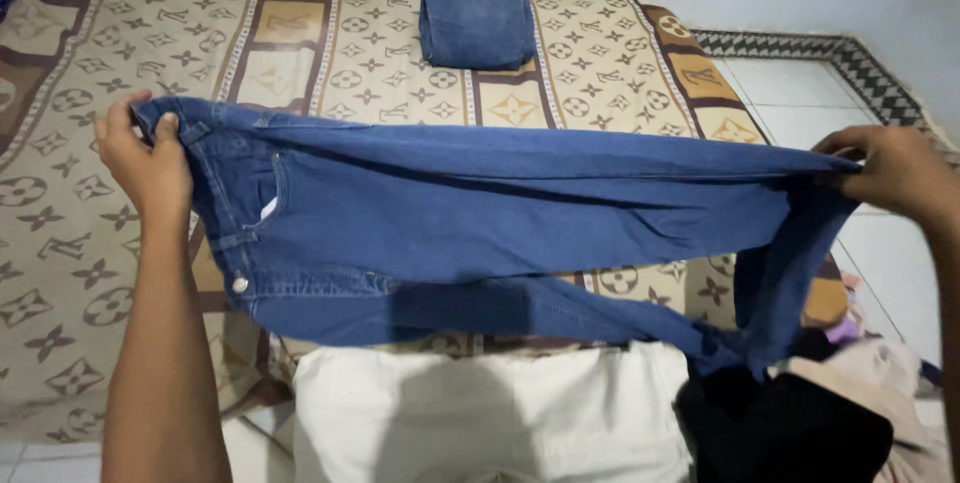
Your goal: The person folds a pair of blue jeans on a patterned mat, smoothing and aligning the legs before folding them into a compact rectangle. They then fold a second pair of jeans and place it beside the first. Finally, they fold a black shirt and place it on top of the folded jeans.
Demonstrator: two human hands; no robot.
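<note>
- Nearest the camera, a white cloth point(480, 413) is lying across the bottom of the view, with a heap of dark and pale garments point(800, 423) bunching up just to its right; the hanging hem of the jeans is trailing down onto that heap, so lifting the right end a little higher would probably be keeping it from snagging there.
- Just beyond, the blue jeans point(480, 233) are being stretched out sideways in the air above the mattress edge, waistband to the left, legs running right, one leg sagging below the other.
- The left hand point(145, 163) is closing on the waistband corner, thumb on top and fingers curling behind the denim, a firm pinch with no gap showing.
- The right hand point(895, 173) is gripping the leg ends, fingers wrapping over the folded cloth; how tightly is hard to tell, since the fabric is covering the fingertips.
- To do this well, both hands are likely needing to keep even tension and level height, so the two legs are lining up edge to edge before the cloth is being lowered.
- Farther off, the patterned bedspread point(100, 243) is spreading flat, offering a surface for laying down.
- Farthest, a folded pair of jeans point(476, 31) is sitting near the wall, well apart from the hands.
- A tiled floor point(800, 103) is showing at far right.
</note>
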